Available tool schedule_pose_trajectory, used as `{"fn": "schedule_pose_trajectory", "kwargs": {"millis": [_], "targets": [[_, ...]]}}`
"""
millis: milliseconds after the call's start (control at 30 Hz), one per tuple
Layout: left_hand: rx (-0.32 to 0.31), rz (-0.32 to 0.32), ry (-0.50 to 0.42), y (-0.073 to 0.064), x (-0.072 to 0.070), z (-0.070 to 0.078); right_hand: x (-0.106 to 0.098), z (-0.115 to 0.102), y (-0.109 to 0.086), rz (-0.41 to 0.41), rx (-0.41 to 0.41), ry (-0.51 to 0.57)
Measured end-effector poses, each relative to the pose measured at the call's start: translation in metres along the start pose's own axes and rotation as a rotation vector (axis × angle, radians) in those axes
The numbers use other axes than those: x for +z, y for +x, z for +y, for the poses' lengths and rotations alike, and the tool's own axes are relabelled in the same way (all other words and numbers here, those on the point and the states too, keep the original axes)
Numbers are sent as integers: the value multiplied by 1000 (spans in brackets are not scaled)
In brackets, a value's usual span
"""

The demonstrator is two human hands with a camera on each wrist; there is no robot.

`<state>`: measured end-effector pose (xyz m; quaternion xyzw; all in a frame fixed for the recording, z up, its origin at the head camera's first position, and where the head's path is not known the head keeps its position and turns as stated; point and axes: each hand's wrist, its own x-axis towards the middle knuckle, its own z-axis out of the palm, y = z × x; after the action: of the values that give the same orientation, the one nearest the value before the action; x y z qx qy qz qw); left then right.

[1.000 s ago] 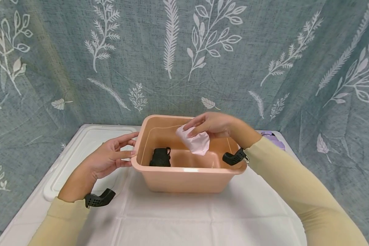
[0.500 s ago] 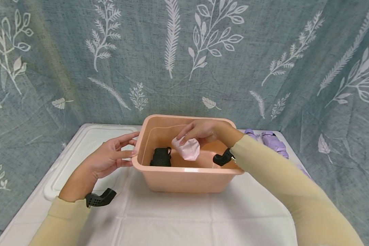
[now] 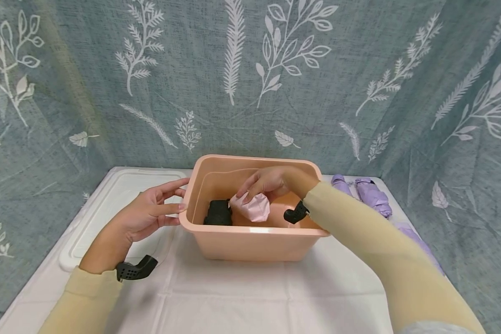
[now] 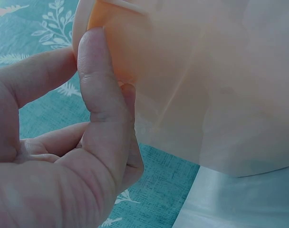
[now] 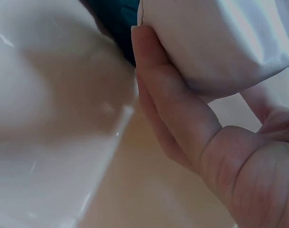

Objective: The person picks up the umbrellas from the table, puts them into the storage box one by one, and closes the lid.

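A peach plastic bin (image 3: pixel 250 243) stands on the table. At its left end my left hand (image 3: pixel 152 213) pinches the rim, thumb (image 4: pixel 99 71) against the wall and fingers behind. Inside the bin my right hand (image 3: pixel 267 183) holds a pale pink bundle of smooth fabric (image 3: pixel 254 208), which looks like a folded umbrella. In the right wrist view the fingers lie along the fabric (image 5: pixel 211 42). Just left of it, a black folded item (image 3: pixel 218 213) with a small strap sits in the bin; the pink one's left end is close to it.
A white lid (image 3: pixel 108 208) lies flat left of the bin. Purple folded umbrellas (image 3: pixel 373 197) lie along the table's right side, partly behind my right sleeve (image 3: pixel 359 227). A blue-green leaf-print curtain (image 3: pixel 192 69) hangs at the back and sides.
My right hand has moved left and lower into the bin with the pink umbrella, toward the black item. More of the purple umbrellas shows. My left hand stays on the rim.
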<state>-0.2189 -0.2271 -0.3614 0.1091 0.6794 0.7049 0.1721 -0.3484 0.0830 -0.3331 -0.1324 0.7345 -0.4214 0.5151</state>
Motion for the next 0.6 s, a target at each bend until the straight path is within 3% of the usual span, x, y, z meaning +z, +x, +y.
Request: {"fn": "schedule_pose_trajectory", "kwargs": {"millis": [333,600], "targets": [[-7,17,10,1,1,1,1,3,16,13,87,40],[-4,6,3,1,1,0,2,10,16,-89,82,-34]]}}
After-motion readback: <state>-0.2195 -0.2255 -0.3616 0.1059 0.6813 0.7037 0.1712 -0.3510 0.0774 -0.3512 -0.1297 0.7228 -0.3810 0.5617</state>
